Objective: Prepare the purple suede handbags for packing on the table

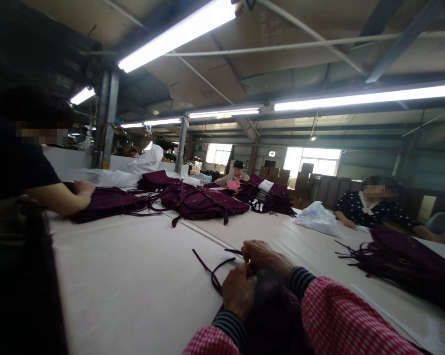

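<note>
A dark purple fabric bag point(272, 315) lies on the table close in front of me, partly hidden by my forearms. Thin dark straps point(203, 264) reach out from its far end onto the white surface. My left hand point(239, 291) is closed at that end, its fingers curled around a strap. Just beyond it, my right hand point(263, 256) is bent over with its fingertips pinched on a strap, close against the left. What lies between the two hands is mostly hidden.
The white table point(133, 276) spreads ahead and left. Purple bags point(203, 199) lie across its far side, with another pile point(411, 266) at right. A clear plastic bag point(316, 218) sits near it. One co-worker's arm point(67, 197) handles purple fabric at left; others sit beyond.
</note>
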Available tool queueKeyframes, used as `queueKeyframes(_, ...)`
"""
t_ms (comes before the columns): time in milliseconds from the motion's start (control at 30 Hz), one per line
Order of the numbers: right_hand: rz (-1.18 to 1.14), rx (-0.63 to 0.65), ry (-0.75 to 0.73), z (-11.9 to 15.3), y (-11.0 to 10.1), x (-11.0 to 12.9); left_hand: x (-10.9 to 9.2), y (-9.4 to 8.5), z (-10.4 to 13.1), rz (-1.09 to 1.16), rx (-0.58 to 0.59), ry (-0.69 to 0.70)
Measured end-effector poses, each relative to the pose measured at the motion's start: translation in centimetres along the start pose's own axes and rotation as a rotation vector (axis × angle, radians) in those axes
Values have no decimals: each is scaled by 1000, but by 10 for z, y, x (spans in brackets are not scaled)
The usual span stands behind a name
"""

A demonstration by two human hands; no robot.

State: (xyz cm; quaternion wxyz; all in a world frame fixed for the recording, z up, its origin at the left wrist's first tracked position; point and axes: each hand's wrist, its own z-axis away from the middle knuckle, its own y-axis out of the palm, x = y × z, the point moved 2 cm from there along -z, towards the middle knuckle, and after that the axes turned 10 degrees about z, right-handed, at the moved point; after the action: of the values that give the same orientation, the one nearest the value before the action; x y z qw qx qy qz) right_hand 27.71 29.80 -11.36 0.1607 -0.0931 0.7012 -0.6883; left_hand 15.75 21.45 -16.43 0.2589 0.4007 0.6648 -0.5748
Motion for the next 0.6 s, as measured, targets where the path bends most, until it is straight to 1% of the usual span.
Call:
queueKeyframes(100, -117, 32, -123, 12, -5, -9, 0, -1, -3, 84, -12, -69)
queueKeyframes(233, -277, 118, -323, 27, -12, -28, -3, -4, -7, 188, -36, -95)
queueKeyframes(300, -355, 152, -356, 29, -13, -36, -3, -5, -9, 221, -37, -96)
queueKeyframes(400, -455, 166, -295, 27, -9, -46, -1, -5, -11, 234, -32, -115)
queueKeyframes(500, -519, 128, -186, 22, 2, -51, 1, -5, -12, 184, -55, -155)
queueKeyframes(600, -570, 91, -121, 21, 12, -51, 3, -3, -13, 105, -69, -180)
